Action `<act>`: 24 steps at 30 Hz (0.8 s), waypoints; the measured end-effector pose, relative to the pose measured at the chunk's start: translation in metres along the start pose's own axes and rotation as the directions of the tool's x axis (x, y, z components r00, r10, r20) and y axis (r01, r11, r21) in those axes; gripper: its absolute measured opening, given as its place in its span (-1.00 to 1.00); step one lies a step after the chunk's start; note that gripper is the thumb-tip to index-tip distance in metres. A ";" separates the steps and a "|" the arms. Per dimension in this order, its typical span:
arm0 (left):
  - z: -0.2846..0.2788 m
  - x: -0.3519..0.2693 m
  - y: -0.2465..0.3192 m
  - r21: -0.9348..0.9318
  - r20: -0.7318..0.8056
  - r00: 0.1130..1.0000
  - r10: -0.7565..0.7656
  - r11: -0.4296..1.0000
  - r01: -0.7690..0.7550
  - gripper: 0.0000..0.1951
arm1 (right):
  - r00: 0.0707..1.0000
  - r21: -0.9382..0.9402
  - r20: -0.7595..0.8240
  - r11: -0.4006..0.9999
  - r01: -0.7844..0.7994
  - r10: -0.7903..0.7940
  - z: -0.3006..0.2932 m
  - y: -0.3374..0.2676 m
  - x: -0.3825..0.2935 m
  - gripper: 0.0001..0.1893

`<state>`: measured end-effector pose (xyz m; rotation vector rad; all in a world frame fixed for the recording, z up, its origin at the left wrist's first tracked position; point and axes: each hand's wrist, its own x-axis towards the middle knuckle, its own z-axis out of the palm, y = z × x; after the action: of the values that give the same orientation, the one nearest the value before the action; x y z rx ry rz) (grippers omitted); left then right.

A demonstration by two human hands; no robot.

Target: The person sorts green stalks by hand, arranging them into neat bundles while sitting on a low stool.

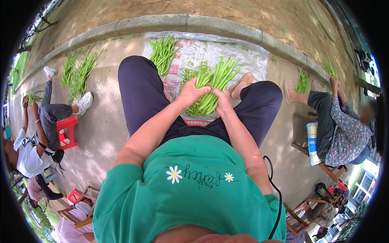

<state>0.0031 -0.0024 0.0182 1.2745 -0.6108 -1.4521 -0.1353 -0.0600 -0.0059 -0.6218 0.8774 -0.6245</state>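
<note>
Between my knees, both hands are wrapped around a thick bunch of long green vegetable stalks (223, 76). My left hand (192, 92) grips it from the left side, its thumb lying across the stalks. From the right, my right hand (223, 98) closes around the same bunch, and the thumbs nearly meet. The stalks fan out away from me, while their other ends point back toward my lap. Below them lies a heap of small green leaf scraps (190, 77) on a pale plastic sheet (252, 60). A separate pile of green stalks (164, 54) rests on the sheet by my left knee.
A concrete kerb (185, 22) runs beyond the sheet. To the left, more stalks (83, 71) lie on the pavement near a seated person on a red plastic stool (68, 133). Another seated person (348, 130) on the right holds stalks. Several people sit behind me.
</note>
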 end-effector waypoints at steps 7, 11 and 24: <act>-0.002 0.011 -0.011 0.407 0.059 0.989 0.133 0.902 -0.146 -0.67 | 1.000 0.032 0.007 0.999 -0.016 0.016 -0.006 0.000 0.000 -0.74; -0.006 0.014 -0.010 0.214 0.021 1.000 0.003 0.977 -0.007 -0.70 | 0.999 0.002 0.000 0.999 -0.032 0.032 -0.004 0.000 0.000 -0.73; -0.024 0.008 0.006 -0.196 -0.066 0.993 -0.102 0.977 0.087 -0.86 | 0.997 -0.058 0.072 0.998 -0.030 0.035 0.002 -0.001 -0.003 -0.76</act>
<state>0.0286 -0.0058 0.0130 1.2125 -0.3530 -1.4946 -0.1352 -0.0576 -0.0029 -0.6761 0.8376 -0.5459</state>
